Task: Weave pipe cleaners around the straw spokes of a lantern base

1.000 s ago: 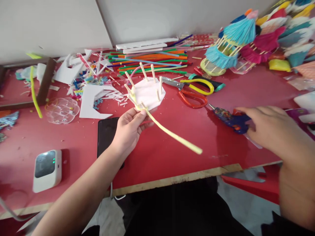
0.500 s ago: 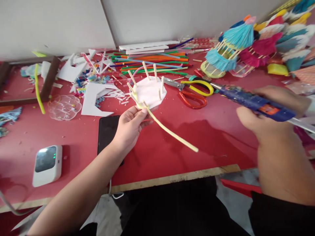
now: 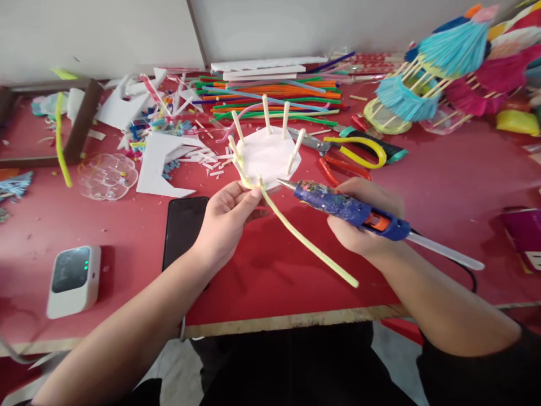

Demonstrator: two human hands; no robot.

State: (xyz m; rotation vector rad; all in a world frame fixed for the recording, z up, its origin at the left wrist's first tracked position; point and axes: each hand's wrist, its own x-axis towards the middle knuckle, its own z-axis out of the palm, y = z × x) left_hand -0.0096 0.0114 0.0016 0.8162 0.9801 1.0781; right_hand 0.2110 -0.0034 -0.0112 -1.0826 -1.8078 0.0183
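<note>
My left hand [image 3: 230, 217] pinches the near edge of a white foam board base [image 3: 268, 155]. Several short wooden sticks [image 3: 267, 114] stand up around the rim of this base. A pale yellow pipe cleaner [image 3: 308, 243] runs along its near left edge, and the loose end hangs down to the right past my thumb. In my right hand [image 3: 367, 217] is a blue glue gun [image 3: 338, 203], smeared with old glue, with a clear glue stick [image 3: 448, 252] poking out of its back. The metal nozzle points left, close to the base's near right edge; whether they touch I cannot tell.
Behind the base lie colourful pipe cleaners [image 3: 279, 98]. Scissors [image 3: 355, 152] with red and yellow handles rest to the right, near blue-roofed stick models [image 3: 422, 73]. On the left are foam offcuts [image 3: 152, 166], a clear flower-shaped tray [image 3: 107, 177], a phone [image 3: 185, 231] and a white device [image 3: 75, 282].
My right hand has lifted the glue gun from the table at the right and brought it left, its nozzle now beside the base. My left hand keeps its hold on the base.
</note>
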